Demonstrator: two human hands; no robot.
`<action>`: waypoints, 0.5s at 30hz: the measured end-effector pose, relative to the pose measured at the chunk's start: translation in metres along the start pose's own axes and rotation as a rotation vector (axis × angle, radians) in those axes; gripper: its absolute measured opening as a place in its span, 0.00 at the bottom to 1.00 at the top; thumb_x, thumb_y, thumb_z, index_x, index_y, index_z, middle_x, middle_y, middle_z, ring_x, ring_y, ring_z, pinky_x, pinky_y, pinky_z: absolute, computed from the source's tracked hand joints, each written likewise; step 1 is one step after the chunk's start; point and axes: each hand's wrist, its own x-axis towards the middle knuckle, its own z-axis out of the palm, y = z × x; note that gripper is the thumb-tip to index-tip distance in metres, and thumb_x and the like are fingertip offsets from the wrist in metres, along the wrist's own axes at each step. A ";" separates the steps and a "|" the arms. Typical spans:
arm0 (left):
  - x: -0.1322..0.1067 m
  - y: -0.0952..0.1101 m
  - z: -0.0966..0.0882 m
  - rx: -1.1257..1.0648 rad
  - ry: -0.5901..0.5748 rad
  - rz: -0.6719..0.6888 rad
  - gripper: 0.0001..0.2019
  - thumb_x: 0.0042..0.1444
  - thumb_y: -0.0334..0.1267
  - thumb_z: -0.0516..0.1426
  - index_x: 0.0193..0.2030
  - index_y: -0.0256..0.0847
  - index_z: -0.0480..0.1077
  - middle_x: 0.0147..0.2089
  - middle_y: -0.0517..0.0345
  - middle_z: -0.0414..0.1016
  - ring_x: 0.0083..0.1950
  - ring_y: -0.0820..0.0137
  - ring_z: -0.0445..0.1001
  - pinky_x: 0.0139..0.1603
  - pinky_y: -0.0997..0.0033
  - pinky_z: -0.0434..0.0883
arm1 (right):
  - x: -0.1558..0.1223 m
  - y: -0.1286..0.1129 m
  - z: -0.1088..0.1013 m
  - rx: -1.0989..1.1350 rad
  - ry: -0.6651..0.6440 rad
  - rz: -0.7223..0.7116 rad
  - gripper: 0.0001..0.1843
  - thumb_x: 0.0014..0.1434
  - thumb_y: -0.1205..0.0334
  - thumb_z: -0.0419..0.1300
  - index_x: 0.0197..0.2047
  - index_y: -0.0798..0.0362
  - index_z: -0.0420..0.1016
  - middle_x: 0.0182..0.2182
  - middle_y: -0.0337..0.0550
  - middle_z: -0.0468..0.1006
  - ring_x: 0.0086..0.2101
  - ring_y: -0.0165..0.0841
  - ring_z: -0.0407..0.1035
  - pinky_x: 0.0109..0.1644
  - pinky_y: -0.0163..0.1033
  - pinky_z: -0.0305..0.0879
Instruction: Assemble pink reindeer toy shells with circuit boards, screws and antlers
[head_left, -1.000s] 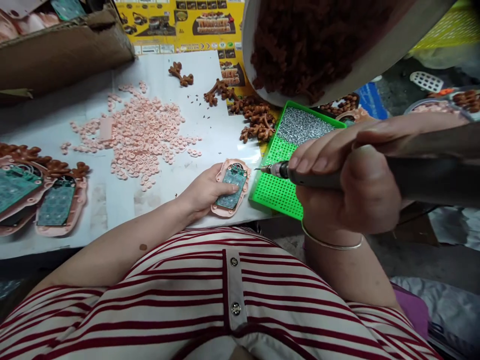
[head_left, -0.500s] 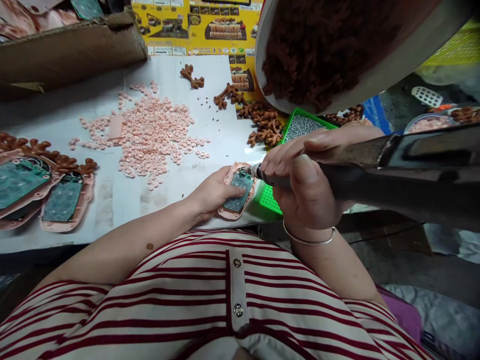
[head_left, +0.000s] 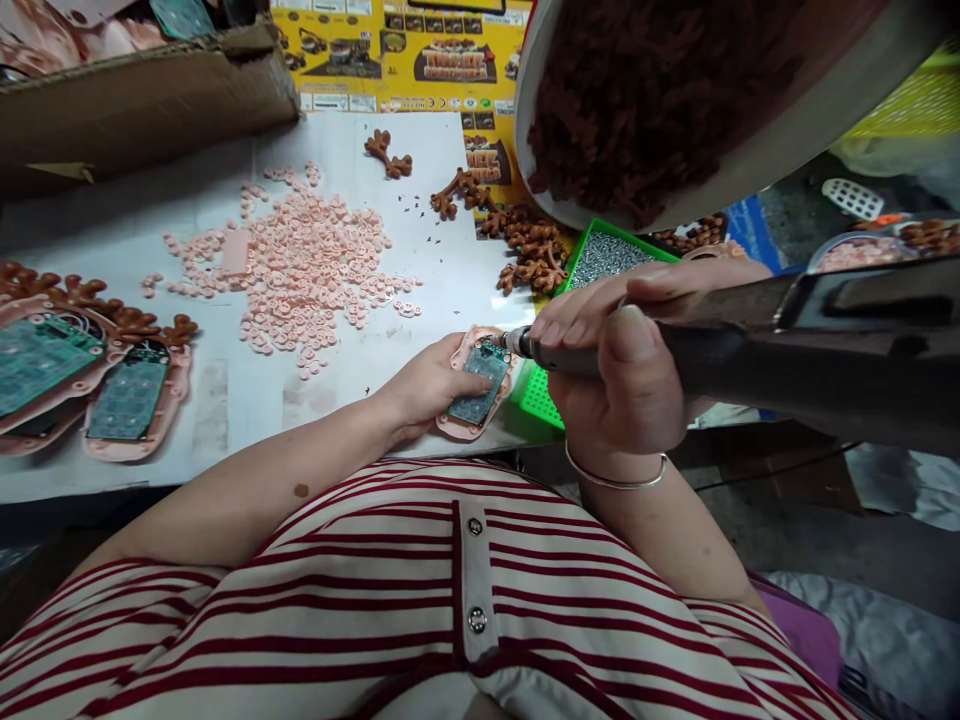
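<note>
My left hand (head_left: 429,388) is closed around a pink plastic toy shell (head_left: 459,430), its thumb lying on the green circuit board (head_left: 480,378) set inside. In my right hand (head_left: 626,370) is a dark electric screwdriver (head_left: 750,350), gripped near its front end. The screwdriver points left, with its tip at the upper part of the circuit board; whether it sits on a screw is too small to tell. Just behind my right hand stands a green tray of small metal screws (head_left: 606,258). A green perforated basket (head_left: 541,396) shows partly below the hand.
Many small pink plastic pieces (head_left: 315,260) lie heaped on the white sheet. Brown antler-shaped parts (head_left: 532,245) are at centre right. More shells with boards (head_left: 131,395) sit at left. A cardboard box (head_left: 150,110) stands back left; a tilted tub of brown parts (head_left: 559,205) overhangs the right.
Almost nothing differs. The view has shifted very slightly, and my right hand's fingers have moved a little on the screwdriver, whose tip stays at the board.
</note>
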 end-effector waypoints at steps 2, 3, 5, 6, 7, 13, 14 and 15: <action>0.000 0.000 -0.001 -0.010 -0.013 0.009 0.23 0.40 0.26 0.66 0.47 0.37 0.73 0.34 0.59 0.77 0.34 0.69 0.74 0.39 0.69 0.70 | 0.002 -0.002 0.007 0.140 0.192 -0.091 0.09 0.66 0.47 0.56 0.45 0.39 0.67 0.27 0.35 0.63 0.21 0.32 0.62 0.26 0.44 0.65; 0.000 -0.001 -0.001 -0.013 -0.023 0.011 0.24 0.40 0.26 0.66 0.48 0.37 0.73 0.35 0.58 0.78 0.35 0.69 0.74 0.40 0.69 0.70 | 0.004 -0.002 0.010 0.175 0.245 -0.123 0.08 0.65 0.48 0.57 0.45 0.39 0.67 0.26 0.34 0.62 0.20 0.32 0.61 0.24 0.43 0.63; 0.000 -0.001 -0.002 -0.021 -0.044 0.012 0.24 0.41 0.26 0.67 0.49 0.37 0.72 0.37 0.56 0.78 0.37 0.68 0.75 0.41 0.69 0.70 | 0.006 0.000 0.013 0.184 0.238 -0.123 0.10 0.65 0.45 0.57 0.44 0.39 0.67 0.24 0.33 0.60 0.18 0.31 0.62 0.22 0.41 0.63; 0.000 -0.001 -0.003 -0.024 -0.050 0.011 0.24 0.41 0.27 0.67 0.49 0.37 0.72 0.38 0.56 0.79 0.37 0.68 0.76 0.42 0.68 0.70 | 0.007 0.001 0.013 0.192 0.229 -0.113 0.10 0.64 0.44 0.58 0.43 0.39 0.67 0.24 0.32 0.59 0.18 0.31 0.62 0.22 0.41 0.64; -0.001 -0.001 -0.003 -0.027 -0.052 0.013 0.24 0.42 0.27 0.67 0.49 0.37 0.72 0.38 0.56 0.79 0.37 0.68 0.76 0.42 0.68 0.71 | 0.008 0.002 0.012 0.216 0.230 -0.115 0.10 0.64 0.45 0.59 0.42 0.39 0.67 0.23 0.32 0.58 0.18 0.30 0.63 0.21 0.40 0.64; -0.001 -0.003 -0.006 -0.036 -0.083 0.023 0.25 0.42 0.26 0.67 0.49 0.38 0.72 0.37 0.56 0.80 0.36 0.68 0.76 0.42 0.68 0.71 | 0.015 0.000 0.008 0.332 0.209 -0.170 0.05 0.64 0.52 0.62 0.42 0.40 0.71 0.22 0.31 0.60 0.17 0.29 0.61 0.22 0.39 0.65; 0.000 -0.003 -0.006 -0.035 -0.090 0.021 0.25 0.42 0.26 0.67 0.50 0.38 0.72 0.37 0.56 0.80 0.36 0.68 0.76 0.41 0.68 0.72 | 0.017 -0.001 0.008 0.367 0.213 -0.172 0.05 0.64 0.53 0.63 0.42 0.40 0.72 0.21 0.30 0.59 0.17 0.29 0.61 0.21 0.38 0.65; 0.000 -0.003 -0.006 -0.033 -0.096 0.019 0.26 0.42 0.27 0.67 0.50 0.37 0.71 0.37 0.55 0.80 0.36 0.68 0.76 0.41 0.69 0.72 | 0.018 -0.003 0.009 0.405 0.221 -0.175 0.05 0.63 0.55 0.64 0.40 0.41 0.72 0.20 0.29 0.59 0.17 0.28 0.61 0.21 0.37 0.64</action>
